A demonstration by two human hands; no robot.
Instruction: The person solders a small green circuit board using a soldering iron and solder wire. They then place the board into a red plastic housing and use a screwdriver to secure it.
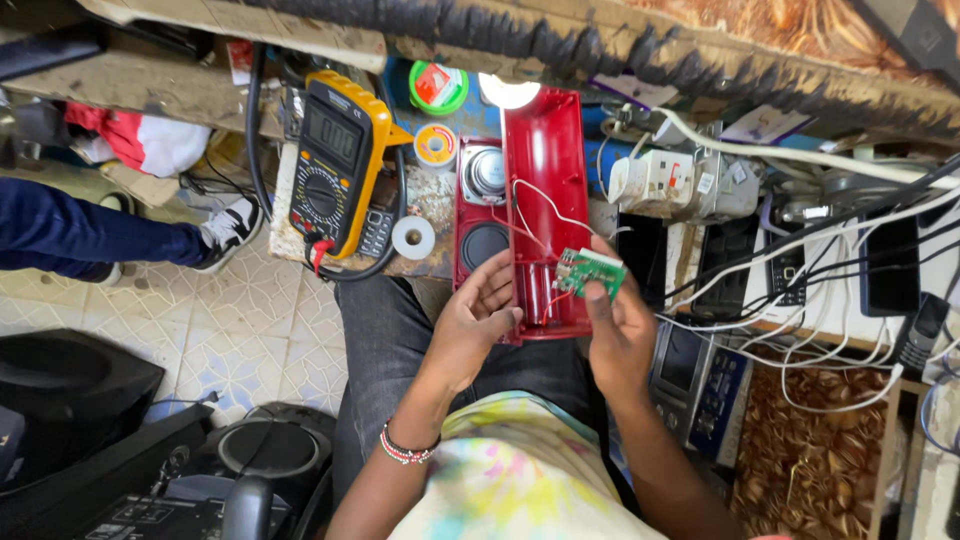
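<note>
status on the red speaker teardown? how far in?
Done: the red shell lies open, its wiring exposed, with the speaker half beside it. In hand: the right hand holds the green board, still wired to the shell by thin white wires; the left hand steadies the shell's lower end. Left: the board is not freed, the halves are not rejoined, and the multimeter sits untouched.

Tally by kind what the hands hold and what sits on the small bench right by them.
Red plastic speaker shell: 1
Green circuit board: 1
Yellow multimeter: 1
Round tape or solder rolls: 3
Total: 6
</note>
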